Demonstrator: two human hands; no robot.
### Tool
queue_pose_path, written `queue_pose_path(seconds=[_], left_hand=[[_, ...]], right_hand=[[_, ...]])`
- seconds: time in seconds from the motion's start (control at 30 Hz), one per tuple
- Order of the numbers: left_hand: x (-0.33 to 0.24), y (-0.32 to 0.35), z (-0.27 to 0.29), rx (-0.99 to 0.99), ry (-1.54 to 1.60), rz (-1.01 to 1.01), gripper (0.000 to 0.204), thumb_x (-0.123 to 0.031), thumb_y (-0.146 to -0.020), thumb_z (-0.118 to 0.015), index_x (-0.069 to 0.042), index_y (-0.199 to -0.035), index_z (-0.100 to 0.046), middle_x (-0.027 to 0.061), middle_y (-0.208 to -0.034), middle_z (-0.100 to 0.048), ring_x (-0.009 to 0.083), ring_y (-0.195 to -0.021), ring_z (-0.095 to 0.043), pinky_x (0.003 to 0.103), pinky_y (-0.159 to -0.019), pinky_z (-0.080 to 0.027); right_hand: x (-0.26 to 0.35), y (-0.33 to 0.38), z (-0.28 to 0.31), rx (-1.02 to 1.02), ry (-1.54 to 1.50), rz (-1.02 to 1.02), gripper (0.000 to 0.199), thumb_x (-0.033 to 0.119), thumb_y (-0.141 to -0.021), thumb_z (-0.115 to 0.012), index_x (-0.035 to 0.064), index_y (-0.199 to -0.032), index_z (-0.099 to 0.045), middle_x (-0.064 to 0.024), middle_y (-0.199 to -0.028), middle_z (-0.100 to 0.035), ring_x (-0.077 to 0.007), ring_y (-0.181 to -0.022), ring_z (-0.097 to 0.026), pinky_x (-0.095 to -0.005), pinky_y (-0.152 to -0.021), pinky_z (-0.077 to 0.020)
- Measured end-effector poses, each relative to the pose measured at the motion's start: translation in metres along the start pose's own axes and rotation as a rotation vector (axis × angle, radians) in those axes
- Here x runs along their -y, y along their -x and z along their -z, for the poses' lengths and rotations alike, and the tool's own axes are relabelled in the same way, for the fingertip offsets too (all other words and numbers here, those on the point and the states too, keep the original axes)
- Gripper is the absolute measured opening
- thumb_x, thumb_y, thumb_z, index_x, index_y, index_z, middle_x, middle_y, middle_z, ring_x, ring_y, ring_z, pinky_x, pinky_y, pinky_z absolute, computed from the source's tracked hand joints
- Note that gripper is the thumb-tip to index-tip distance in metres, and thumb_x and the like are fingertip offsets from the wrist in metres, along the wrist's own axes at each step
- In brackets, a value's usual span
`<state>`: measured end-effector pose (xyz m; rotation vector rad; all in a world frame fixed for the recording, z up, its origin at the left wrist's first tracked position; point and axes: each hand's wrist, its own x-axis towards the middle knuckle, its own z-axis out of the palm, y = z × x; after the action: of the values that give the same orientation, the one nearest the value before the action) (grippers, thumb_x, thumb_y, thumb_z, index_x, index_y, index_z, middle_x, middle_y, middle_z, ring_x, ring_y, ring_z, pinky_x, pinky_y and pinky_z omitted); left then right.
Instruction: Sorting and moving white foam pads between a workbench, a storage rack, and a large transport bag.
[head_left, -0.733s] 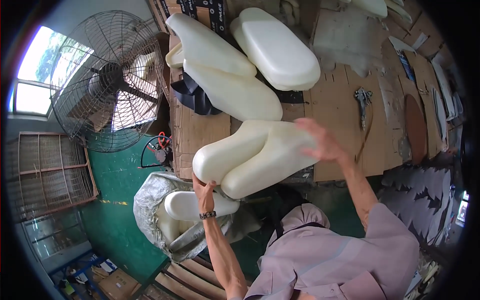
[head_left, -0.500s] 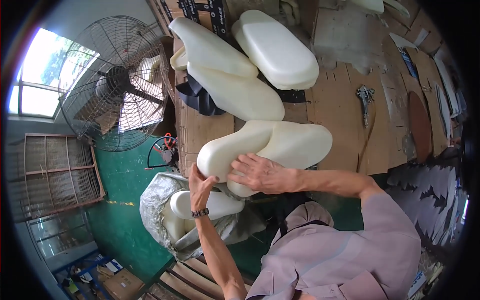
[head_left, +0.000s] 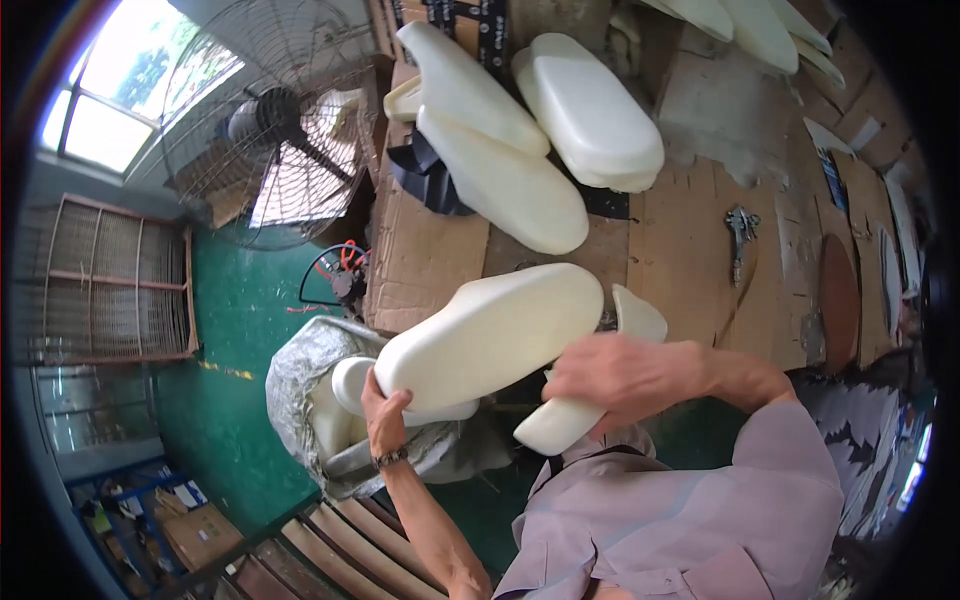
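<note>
A long cream foam seat pad (head_left: 490,335) lies tilted across the table's near edge. My left hand (head_left: 386,408) grips its rounded left end, with the thumb on top and the fingers underneath. To the right, my right hand (head_left: 622,375) is closed on a second, thinner foam seat pad (head_left: 558,426), close to my body. Cream foam (head_left: 640,314) also shows beyond that hand; whether it belongs to the same piece I cannot tell. Below my left hand's pad, more white foam pads (head_left: 350,382) sit in a silvery plastic sack (head_left: 298,400).
Farther back on the cardboard-covered table (head_left: 680,250) lie two curved foam pads (head_left: 510,190) and a stack of oval pads (head_left: 595,110). A spray gun (head_left: 741,240) rests at the right. A large caged fan (head_left: 270,120) stands left, above a slatted bench (head_left: 340,550).
The two foam pads, earlier together under my hands, have come apart. My right hand has moved right with one, while the left still holds the other's end. The view has shifted.
</note>
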<state>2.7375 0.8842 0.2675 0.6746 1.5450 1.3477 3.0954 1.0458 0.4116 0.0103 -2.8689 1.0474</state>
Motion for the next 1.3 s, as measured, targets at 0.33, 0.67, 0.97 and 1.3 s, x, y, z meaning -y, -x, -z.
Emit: queue_pose_path(seconds=[0.33,0.67,0.97,1.3], left_hand=[[0.107,0.155,0.05,-0.542,0.417,-0.098,0.089,-0.054,-0.083,-0.076,-0.004,-0.146,-0.039,0.0112,-0.142,-0.053,0.0276,-0.124,-0.056,0.044,-0.1,-0.049],[0.165,0.179,0.02,-0.516,0.835,0.086,0.1,-0.067,-0.074,-0.074,-0.009,-0.149,-0.041,0.0069,-0.147,-0.051,0.0263,-0.133,-0.05,0.046,-0.107,-0.045],[0.155,0.167,-0.003,-0.302,0.886,-0.015,0.076,-0.039,-0.088,-0.076,0.002,-0.143,-0.044,0.0099,-0.138,-0.057,0.0243,-0.127,-0.055,0.042,-0.109,-0.041],[0.142,0.314,-0.005,-0.728,1.052,-0.353,0.066,-0.027,-0.083,-0.083,0.0,-0.136,-0.053,0.0097,-0.131,-0.063,0.0233,-0.122,-0.059,0.041,-0.106,-0.045]], right_hand=[[-0.043,0.036,-0.012,-1.294,-0.298,-0.424,0.089,0.04,-0.066,-0.094,0.0031,-0.132,-0.045,-0.0092,-0.12,-0.058,-0.0208,-0.107,-0.06,-0.0355,-0.089,-0.0519],[-0.072,0.078,-0.01,-1.305,-0.401,-0.75,0.055,0.043,-0.09,-0.075,0.0009,-0.12,-0.056,-0.0048,-0.105,-0.06,-0.0144,-0.1,-0.055,-0.0276,-0.09,-0.043],[-0.035,0.07,0.031,-0.823,-0.761,-0.768,0.063,0.05,-0.088,-0.07,-0.0011,-0.122,-0.058,-0.0077,-0.093,-0.068,-0.0166,-0.071,-0.066,-0.0256,-0.048,-0.0492],[-0.01,0.003,0.038,-0.506,-0.717,-0.585,0.061,0.036,-0.085,-0.072,-0.0061,-0.125,-0.054,-0.0154,-0.117,-0.06,-0.0232,-0.108,-0.056,-0.0395,-0.097,-0.0431]])
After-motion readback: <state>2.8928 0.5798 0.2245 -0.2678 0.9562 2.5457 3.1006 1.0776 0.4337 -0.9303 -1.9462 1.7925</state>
